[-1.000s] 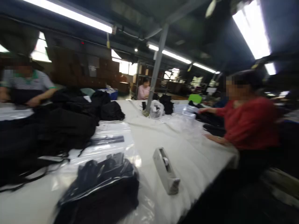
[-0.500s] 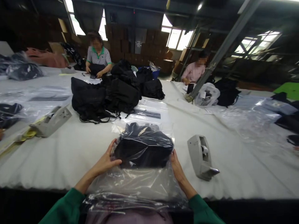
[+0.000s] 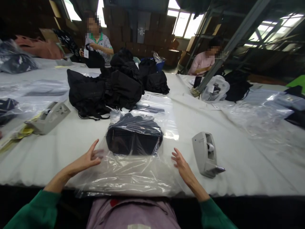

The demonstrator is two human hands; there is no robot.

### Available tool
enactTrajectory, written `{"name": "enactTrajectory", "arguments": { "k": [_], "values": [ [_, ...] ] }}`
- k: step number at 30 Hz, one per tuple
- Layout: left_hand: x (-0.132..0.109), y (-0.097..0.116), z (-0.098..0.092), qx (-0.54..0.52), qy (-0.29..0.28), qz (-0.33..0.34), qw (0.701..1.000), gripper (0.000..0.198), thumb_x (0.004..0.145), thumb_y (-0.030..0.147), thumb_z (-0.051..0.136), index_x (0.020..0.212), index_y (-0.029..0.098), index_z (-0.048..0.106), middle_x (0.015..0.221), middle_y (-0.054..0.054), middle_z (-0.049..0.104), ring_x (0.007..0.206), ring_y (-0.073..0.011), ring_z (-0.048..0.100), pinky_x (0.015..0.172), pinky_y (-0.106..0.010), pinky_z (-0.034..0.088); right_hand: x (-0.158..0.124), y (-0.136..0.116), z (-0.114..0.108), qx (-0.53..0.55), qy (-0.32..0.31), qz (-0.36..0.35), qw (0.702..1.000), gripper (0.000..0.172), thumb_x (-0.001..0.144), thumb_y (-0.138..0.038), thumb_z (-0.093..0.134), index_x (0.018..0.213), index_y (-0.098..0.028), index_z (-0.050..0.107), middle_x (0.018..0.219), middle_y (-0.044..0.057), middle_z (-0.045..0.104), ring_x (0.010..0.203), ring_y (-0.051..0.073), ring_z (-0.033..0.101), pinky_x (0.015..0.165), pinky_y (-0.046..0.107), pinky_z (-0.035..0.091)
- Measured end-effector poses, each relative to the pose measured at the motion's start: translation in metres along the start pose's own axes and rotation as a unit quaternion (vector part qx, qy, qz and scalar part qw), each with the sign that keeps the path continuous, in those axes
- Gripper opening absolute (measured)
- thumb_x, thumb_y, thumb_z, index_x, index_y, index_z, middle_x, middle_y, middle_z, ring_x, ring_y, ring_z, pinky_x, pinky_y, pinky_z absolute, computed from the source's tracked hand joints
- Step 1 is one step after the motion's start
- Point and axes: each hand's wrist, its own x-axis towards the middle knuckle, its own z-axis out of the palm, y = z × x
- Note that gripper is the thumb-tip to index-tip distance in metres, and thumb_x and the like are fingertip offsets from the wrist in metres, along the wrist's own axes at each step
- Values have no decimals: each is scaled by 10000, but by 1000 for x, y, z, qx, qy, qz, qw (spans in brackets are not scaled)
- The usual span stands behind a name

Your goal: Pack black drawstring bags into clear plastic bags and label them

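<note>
In front of me on the white-covered table lies a dark folded bag (image 3: 134, 140) inside a clear plastic bag (image 3: 140, 175), whose loose end spreads toward the table's near edge. My left hand (image 3: 89, 157) hovers to the left of it, fingers apart and slightly blurred, holding nothing. On the other side, my right hand (image 3: 180, 163) is also free, its fingers spread and apart from the plastic. A grey tape dispenser (image 3: 202, 152) stands just right of my right hand.
Black bags (image 3: 119, 86) are heaped beyond the packed one, beside flat plastic sleeves (image 3: 164, 111). Another tape dispenser (image 3: 52, 117) stands left. Two co-workers sit across the table, one in a striped shirt (image 3: 105, 49), one in pink (image 3: 199, 63). A slanted metal post (image 3: 228, 54) rises at right.
Both my hands have let go of the wrapped bag and moved outward from its sides. It now rests on the table, a little farther left in view. The striped-shirt co-worker has lifted a black item.
</note>
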Motion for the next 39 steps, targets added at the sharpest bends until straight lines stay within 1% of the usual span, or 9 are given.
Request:
{"name": "enactTrajectory", "arguments": {
  "k": [5, 8, 11, 16, 20, 25, 33, 36, 39],
  "values": [
    [-74, -41, 33, -13, 43, 1, 999, 1307, 642, 522, 823, 1521, 338, -127, 1564, -200, 269, 1377, -349, 401, 1126, -532, 324, -85, 21, -13, -179, -24, -77, 981, 980, 773, -590, 687, 1539, -191, 224, 1498, 188, 399, 1323, 371, 449, 1074, 576, 393],
    [-91, -48, 67, 71, 166, -10, 983, 1205, 650, 458, 823, 1545, 322, 28, 1539, -155, 349, 1369, -343, 415, 1149, -541, 280, -95, 27, 2, -216, 32, -116, 969, 669, 860, -452, 620, 1437, -167, 440, 1339, 168, 581, 1207, 336, 572, 1030, 527, 467],
    [-91, -52, 88, 35, 285, -28, 957, 920, 751, 526, 693, 1519, 279, 250, 1372, -115, 567, 1161, -292, 623, 1041, -461, 461, -89, 26, 11, -182, 75, -92, 976, 445, 904, -442, 555, 1253, -175, 624, 1173, 126, 693, 1050, 289, 676, 946, 447, 553],
    [-92, -58, 88, 10, 411, -64, 909, 685, 745, 596, 635, 1285, 175, 610, 804, -28, 742, 714, -213, 711, 691, -277, 591, -95, 12, 9, -153, 130, -30, 979, 457, 876, -509, 586, 1145, -159, 703, 1044, 105, 748, 863, 272, 737, 805, 368, 618],
    [-103, -71, 84, 45, 471, -64, 879, 586, 762, 587, 627, 1200, 201, 675, 731, 3, 727, 643, -179, 687, 612, -239, 573, -114, 12, 10, -149, 216, -29, 965, 425, 906, -498, 542, 1019, -149, 757, 916, 108, 768, 650, 238, 734, 731, 339, 621],
    [-120, -94, 83, 67, 451, -65, 888, 589, 798, 589, 601, 1249, 212, 638, 765, 5, 720, 637, -169, 670, 647, -261, 587, -136, 27, 17, -114, 188, 31, 975, 491, 908, -550, 527, 1065, -137, 740, 731, 91, 758, 591, 254, 724, 618, 331, 618],
    [-123, -120, 80, 74, 382, -38, 920, 604, 842, 622, 516, 1302, 236, 578, 863, -21, 721, 746, -232, 689, 746, -349, 609, -152, 47, 20, -125, 154, -15, 980, 441, 933, -517, 479, 1096, -191, 728, 930, 115, 762, 670, 293, 734, 691, 434, 632],
    [-131, -127, 63, 96, 313, -32, 944, 634, 773, 614, 614, 1299, 263, 583, 924, -38, 723, 808, -260, 690, 792, -366, 600, -153, 49, 2, -134, 97, -59, 985, 387, 899, -511, 548, 1055, -220, 750, 953, 102, 761, 684, 292, 733, 686, 432, 636],
    [-140, -93, 33, 69, 300, 43, 950, 691, 729, 560, 683, 1365, 353, 506, 1174, -39, 677, 998, -304, 659, 887, -437, 576, -131, 18, -36, -131, 65, -65, 987, 346, 847, -540, 623, 936, -244, 780, 891, 91, 767, 789, 317, 733, 768, 453, 622]
  ]
}}
